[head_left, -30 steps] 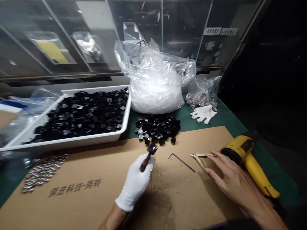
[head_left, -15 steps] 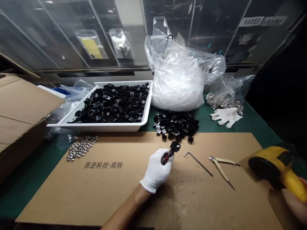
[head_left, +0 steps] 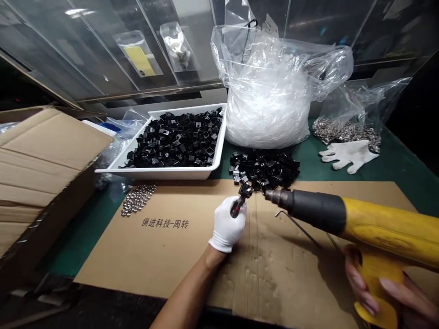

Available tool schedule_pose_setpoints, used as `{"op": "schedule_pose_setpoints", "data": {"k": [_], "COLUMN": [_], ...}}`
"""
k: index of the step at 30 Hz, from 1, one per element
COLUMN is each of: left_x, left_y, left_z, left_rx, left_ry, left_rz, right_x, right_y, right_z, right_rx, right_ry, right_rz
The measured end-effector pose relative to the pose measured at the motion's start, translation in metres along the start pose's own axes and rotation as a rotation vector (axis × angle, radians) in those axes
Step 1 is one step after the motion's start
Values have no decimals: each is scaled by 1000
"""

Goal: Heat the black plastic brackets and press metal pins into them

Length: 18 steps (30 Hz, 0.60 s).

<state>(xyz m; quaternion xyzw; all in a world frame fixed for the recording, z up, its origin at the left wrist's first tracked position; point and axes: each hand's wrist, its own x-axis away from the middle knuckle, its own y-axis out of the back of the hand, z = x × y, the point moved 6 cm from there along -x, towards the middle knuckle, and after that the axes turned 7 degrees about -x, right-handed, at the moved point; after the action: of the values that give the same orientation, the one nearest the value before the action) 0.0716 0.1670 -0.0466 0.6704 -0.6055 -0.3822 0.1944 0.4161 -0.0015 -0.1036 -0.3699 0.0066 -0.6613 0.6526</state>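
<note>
I am gripping a dark tool in my gloved left hand, its upper end carrying a small black part over the cardboard, just in front of the loose black pile on the green table. My bare right hand is holding the yellow heat gun by its handle — the metal nozzle is pointing left at that part, near but apart — while an L-shaped hex key is lying below it on the cardboard.

Left hand: I grip a black piece near frame centre.
Right hand: I level a yellow heat gun, lower right.
</note>
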Motion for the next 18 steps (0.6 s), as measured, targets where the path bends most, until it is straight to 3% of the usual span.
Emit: {"op": "schedule_pose_setpoints", "data": {"k": [4, 12, 18], "left_x": [2, 4, 7], "left_y": [3, 1, 6], "left_z": [4, 1, 10], "left_rx": [-42, -44, 20], "left_ry": [-30, -60, 55], "left_rz": [-57, -17, 59], "right_x": [-16, -22, -21], "right_y": [-30, -30, -31], "right_z": [-18, -23, -24], "right_rx": [-180, -304, -330], "right_ry": [-66, -136, -171], "right_rz": [94, 273, 291]}}
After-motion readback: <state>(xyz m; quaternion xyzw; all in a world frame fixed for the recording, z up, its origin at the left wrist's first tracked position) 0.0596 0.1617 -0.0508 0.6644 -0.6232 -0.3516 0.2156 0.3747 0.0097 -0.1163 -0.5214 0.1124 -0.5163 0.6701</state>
